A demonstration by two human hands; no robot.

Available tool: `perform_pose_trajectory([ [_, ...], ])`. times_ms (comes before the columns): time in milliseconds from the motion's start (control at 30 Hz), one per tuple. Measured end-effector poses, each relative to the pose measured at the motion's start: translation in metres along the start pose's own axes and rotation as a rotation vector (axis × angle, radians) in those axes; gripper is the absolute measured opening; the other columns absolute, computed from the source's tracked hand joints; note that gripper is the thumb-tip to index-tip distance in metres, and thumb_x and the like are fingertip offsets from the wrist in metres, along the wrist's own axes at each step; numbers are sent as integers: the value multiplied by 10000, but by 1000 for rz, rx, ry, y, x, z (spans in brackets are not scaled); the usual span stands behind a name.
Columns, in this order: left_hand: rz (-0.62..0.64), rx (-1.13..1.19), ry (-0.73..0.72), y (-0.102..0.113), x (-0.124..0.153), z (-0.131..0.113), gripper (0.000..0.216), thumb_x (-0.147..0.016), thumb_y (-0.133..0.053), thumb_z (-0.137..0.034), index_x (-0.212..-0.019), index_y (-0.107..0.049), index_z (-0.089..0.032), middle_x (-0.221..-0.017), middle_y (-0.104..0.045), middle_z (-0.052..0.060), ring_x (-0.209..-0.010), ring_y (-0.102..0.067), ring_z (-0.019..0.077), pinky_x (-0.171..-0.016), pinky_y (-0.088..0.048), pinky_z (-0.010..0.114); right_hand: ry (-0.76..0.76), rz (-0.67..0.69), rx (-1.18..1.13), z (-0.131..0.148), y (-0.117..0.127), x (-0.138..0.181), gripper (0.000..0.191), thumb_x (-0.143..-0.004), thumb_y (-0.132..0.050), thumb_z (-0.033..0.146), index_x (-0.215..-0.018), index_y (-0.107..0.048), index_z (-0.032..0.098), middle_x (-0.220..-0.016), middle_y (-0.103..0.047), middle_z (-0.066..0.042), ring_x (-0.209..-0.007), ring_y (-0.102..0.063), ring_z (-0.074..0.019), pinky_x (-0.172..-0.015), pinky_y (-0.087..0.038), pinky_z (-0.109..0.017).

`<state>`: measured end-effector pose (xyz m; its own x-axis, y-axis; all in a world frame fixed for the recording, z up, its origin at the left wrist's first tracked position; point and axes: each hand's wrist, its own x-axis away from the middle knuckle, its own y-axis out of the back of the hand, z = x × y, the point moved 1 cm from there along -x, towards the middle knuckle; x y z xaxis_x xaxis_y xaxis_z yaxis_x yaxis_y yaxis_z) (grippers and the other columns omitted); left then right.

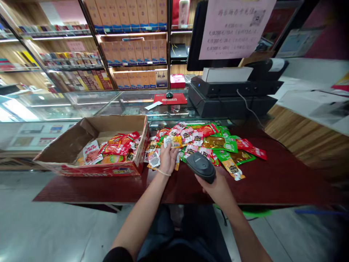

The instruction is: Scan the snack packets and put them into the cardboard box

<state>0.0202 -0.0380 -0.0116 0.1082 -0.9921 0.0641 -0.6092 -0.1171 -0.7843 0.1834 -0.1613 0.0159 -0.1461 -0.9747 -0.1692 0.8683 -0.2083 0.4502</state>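
My left hand is closed on a small yellow snack packet, held over the pile of snack packets on the dark red table. My right hand grips a black handheld barcode scanner, whose head points toward the packet and the pile. To the left stands an open cardboard box with several red and orange packets inside.
A black cash register with a monitor and a paper notice stands behind the pile. Glass display counters and shelves of boxed goods fill the back. A red mouse pad with a mouse lies on the glass.
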Motion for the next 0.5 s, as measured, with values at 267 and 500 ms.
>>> perform_pose_trajectory([
  [267,154,-740,-452,-12,37,-91,280,-793,-728,-358,-899,-525,-196,-808,-656,-7,-756,-651,127,-729,-508,234,1,42,49,5,5,-6,434,-763,-685,458,-1105,-646,193,-677,-733,-43,-518,-673,-234,-490,-501,-305],
  [500,19,-1356,-815,46,45,-226,92,-873,-614,-279,-930,-610,-207,-1069,-719,58,-1052,-671,210,-930,-511,359,-46,82,63,9,-15,-17,488,-761,-689,522,-1101,-612,181,-510,-641,13,-433,-622,-211,-487,-482,-301],
])
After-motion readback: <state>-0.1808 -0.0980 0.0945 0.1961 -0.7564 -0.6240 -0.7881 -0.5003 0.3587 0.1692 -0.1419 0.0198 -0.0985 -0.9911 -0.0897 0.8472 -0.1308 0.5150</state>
